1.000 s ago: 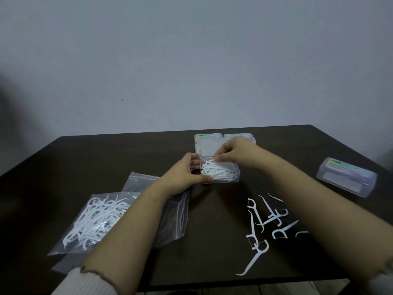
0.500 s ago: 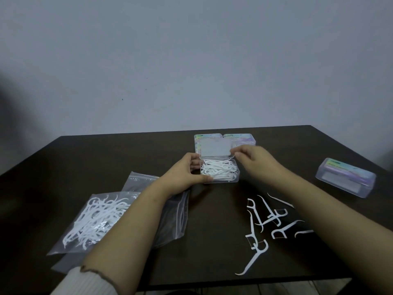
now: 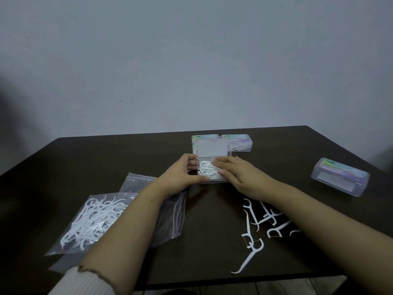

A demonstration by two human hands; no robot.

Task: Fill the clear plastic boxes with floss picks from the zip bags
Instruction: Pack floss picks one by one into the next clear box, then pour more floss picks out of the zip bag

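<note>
Since half a second ago the right hand [image 3: 240, 177] has come down from the lid's edge and now lies over the right part of the open box [image 3: 209, 173], fingers stretched nearly flat on the white floss picks [image 3: 207, 171] heaped inside, gripping nothing. That open box, clear plastic, sits on the dark worktop [image 3: 127, 158] about mid-width and toward its far half, with its lid [image 3: 210, 147] standing up behind the tray. On the box's left side the left hand [image 3: 180, 175] holds it, thumb curled against the near left corner and fingers bent round the far left edge.

Just behind the open box, and a little to its right, is a second clear box [image 3: 240, 143], closed, with white picks visible through its wall. Well to the right of the open box, near the worktop's right edge, lies a third clear box [image 3: 340, 177] with a coloured label on top.

Nearer the person than the open box and to its right, loose floss picks [image 3: 255, 237] lie scattered on the worktop, partly under the right forearm. Nearer and to the left of the box lie two zip bags: an upper zip bag [image 3: 93, 220] full of white picks, overlapping a lower zip bag [image 3: 170, 218] that looks almost flat and passes under the left forearm. A cream ribbed sleeve [image 3: 85, 282] shows at the bottom edge.
</note>
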